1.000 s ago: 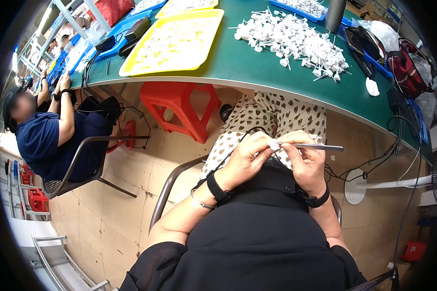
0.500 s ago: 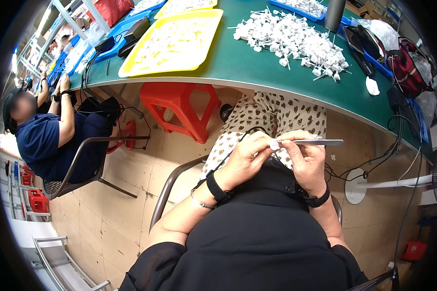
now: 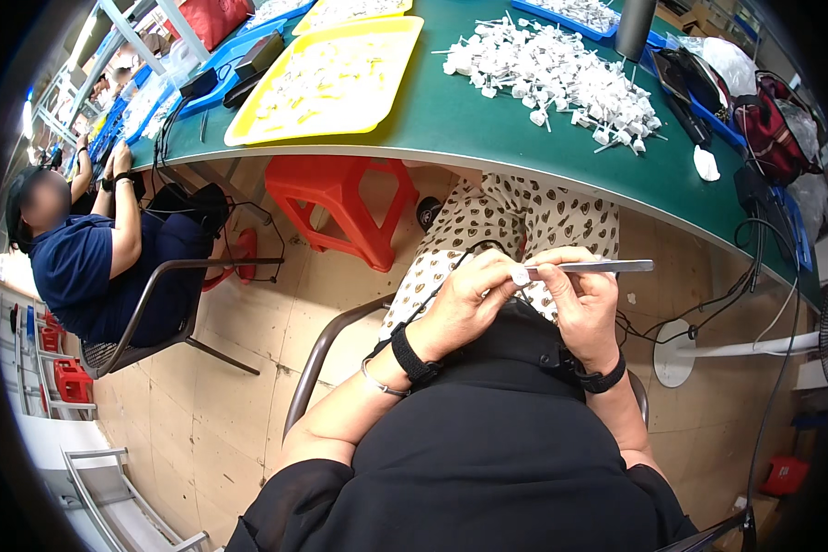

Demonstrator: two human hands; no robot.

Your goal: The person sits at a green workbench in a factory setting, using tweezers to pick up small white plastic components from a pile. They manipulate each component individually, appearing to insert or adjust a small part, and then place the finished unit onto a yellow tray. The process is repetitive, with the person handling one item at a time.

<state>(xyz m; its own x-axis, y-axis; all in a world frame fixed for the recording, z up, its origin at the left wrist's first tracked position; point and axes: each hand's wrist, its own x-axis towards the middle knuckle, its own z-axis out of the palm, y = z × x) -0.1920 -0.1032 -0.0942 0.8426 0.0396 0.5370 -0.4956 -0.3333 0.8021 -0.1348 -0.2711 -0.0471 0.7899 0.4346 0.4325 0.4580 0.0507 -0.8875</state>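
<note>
Both hands meet over the lap, below the near edge of the green table (image 3: pixel 524 138). Left hand (image 3: pixel 465 308) is curled, its fingertips pinching a small white part (image 3: pixel 521 274) at the point where the hands meet. Right hand (image 3: pixel 584 308) grips a pair of metal tweezers (image 3: pixel 598 267), one only, whose long axis runs level from left to right: the working end lies at the white part, the free end pointing out past the right hand toward the person's right. The part sits just left of the right hand's fingers and touches the tweezers' end, so the two hands are about equally near it.

Each wrist carries one black band; the left one also has a thin bangle.

On the table, a heap of white parts (image 3: pixel 561 69), too many to count, lies toward the far right, well apart from the hands. Two yellow trays (image 3: pixel 248 133) sit toward the far left, with blue bins (image 3: pixel 248 51) beyond. One red stool (image 3: pixel 340 198) stands under the table. A co-worker in dark blue (image 3: pixel 74 267) sits on a chair off the table's left end.
</note>
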